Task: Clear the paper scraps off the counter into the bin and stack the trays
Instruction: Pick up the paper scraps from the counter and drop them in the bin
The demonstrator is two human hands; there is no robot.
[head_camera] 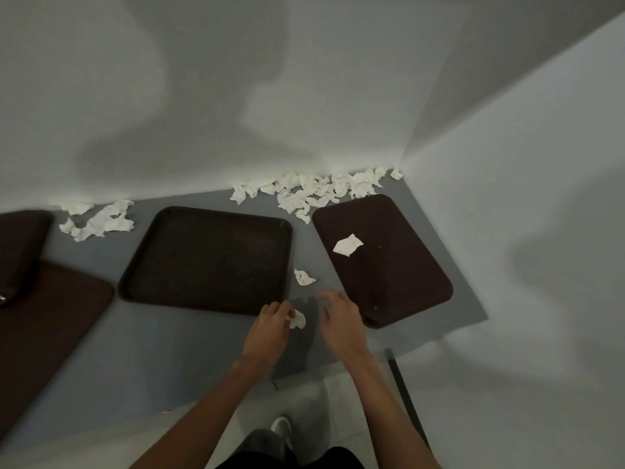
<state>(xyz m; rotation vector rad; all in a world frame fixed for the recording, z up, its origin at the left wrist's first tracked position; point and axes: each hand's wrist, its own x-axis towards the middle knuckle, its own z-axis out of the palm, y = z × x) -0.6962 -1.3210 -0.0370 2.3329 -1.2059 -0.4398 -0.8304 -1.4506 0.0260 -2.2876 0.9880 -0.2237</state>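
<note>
Four trays: all lie flat and unstacked on the grey counter (pixel 189 346); stacking, I judge, has not begun
Counter: runs left to right against a pale wall, ending in a corner at far right
Left trays: one brown tray (pixel 44 336) at near left, cut by the edge, with a darker tray (pixel 20 242) behind it and seemingly overlapping its far corner
Middle tray (pixel 206 258): dark, right way up, nothing on it
Right tray (pixel 382 258): reddish brown, near the corner, with one scrap (pixel 347 245) lying on it
Far pile (pixel 318 191): many white scraps strewn along the wall, from behind the middle tray to the corner
Left pile (pixel 98 220): a smaller heap by the wall, between the darker tray and the middle tray
Loose scrap (pixel 303 277): alone on the counter, between the middle and right trays
Left hand (pixel 270 326): fingers curled, pinching a small scrap (pixel 297 319) at the middle tray's near right corner
Right hand (pixel 338 316): spread and holding nothing, blurred, just near of the loose scrap
Bin: not in view; a dark rod at near right cannot be identified
Step in hand: picking scraps up by hand, barely started by the look of the piles
Next move: the free hand would have to pinch the loose scrap, then clear the right tray, before any tray is lifted
</note>
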